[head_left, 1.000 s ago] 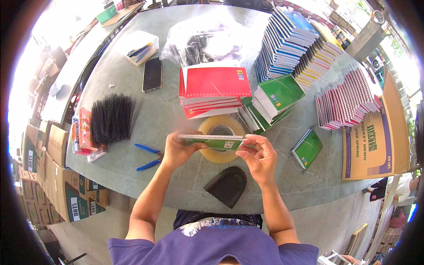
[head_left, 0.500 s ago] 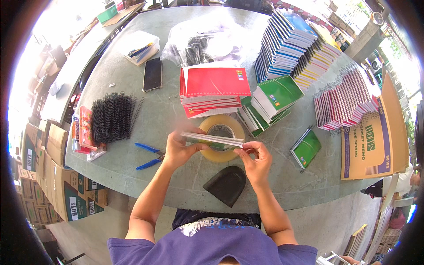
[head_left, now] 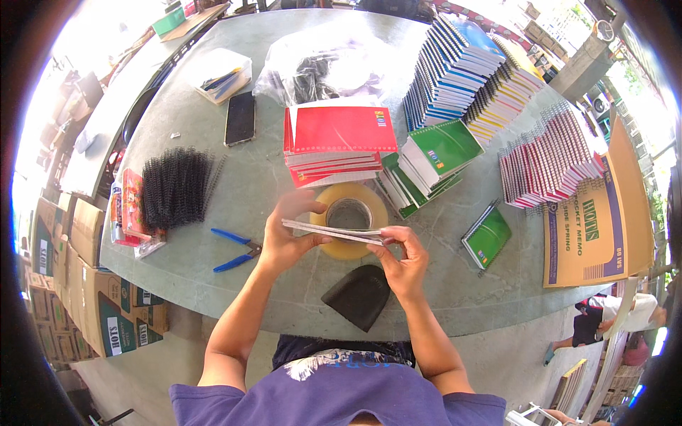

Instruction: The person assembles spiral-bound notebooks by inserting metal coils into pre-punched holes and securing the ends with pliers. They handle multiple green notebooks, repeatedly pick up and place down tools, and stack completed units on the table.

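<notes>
Both hands hold a thin memo pad [head_left: 334, 231] edge-on above a wide roll of clear tape [head_left: 380, 213]. Its left end lies in my left hand [head_left: 284, 238], thumb along the near side and the raised fingers slightly blurred. My right hand [head_left: 403, 261] pinches the right end between thumb and fingers. The pad's pale page edges face me and bow a little; no coil shows on it. Just beyond the tape stands a pile of red memo pads [head_left: 339, 131]. A black rounded pad [head_left: 359, 297] lies nearer me, and blue-handled pliers [head_left: 234, 259] rest left of my left hand.
Black wire coils [head_left: 177, 188] are bunched at left. A phone [head_left: 240, 119], a plastic tub [head_left: 224, 74] and a plastic bag [head_left: 320, 60] lie farther back. Green notebooks [head_left: 440, 153], blue notebooks [head_left: 451, 67], red-edged coiled notebooks [head_left: 550, 160] and a carton [head_left: 590, 234] occupy the right.
The memo pad has tilted, its left end lower and nearer me, and its green face no longer shows. The left fingers have lifted slightly. The whole view has shifted a little.
</notes>
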`<action>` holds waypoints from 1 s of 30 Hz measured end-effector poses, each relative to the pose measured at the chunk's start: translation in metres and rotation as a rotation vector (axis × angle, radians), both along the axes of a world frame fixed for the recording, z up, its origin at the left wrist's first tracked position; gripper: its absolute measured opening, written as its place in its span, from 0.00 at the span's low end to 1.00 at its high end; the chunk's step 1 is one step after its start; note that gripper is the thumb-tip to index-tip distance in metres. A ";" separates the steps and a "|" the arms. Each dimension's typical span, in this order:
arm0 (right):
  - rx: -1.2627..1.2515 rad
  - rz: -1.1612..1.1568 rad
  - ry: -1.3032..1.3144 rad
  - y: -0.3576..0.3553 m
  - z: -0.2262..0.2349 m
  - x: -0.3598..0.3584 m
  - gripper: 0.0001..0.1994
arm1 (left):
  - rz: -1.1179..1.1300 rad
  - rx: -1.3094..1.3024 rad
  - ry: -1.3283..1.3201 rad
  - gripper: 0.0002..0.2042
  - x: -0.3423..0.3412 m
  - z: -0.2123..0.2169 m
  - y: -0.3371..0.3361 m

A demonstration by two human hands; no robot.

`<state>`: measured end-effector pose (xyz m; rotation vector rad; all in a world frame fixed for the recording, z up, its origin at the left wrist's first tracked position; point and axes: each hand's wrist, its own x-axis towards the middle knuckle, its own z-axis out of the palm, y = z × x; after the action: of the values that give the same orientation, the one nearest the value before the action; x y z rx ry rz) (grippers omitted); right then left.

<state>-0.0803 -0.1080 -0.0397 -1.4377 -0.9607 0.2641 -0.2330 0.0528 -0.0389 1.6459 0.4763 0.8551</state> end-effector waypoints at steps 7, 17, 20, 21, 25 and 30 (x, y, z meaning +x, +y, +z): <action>0.098 -0.038 0.152 0.007 0.003 -0.009 0.16 | 0.002 -0.041 -0.025 0.26 0.002 0.002 -0.001; 0.246 -0.210 -0.173 0.021 0.018 -0.002 0.17 | -0.126 0.000 0.089 0.20 -0.005 0.005 0.010; 0.199 -0.009 0.241 0.034 0.014 0.009 0.18 | -0.135 0.005 0.113 0.17 0.000 0.011 0.006; 0.148 0.089 0.270 0.032 0.012 0.011 0.17 | -0.120 0.052 0.121 0.16 0.003 0.016 0.003; 0.007 0.317 0.276 0.039 0.012 0.013 0.13 | -0.079 0.077 0.164 0.16 0.007 0.011 0.006; -0.031 0.265 0.107 0.047 0.025 0.007 0.13 | -0.106 0.067 0.190 0.18 0.004 0.012 0.008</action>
<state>-0.0736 -0.0609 -0.0147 -1.3093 -1.0628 0.5483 -0.2288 0.0612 -0.0265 1.8075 0.4910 0.6456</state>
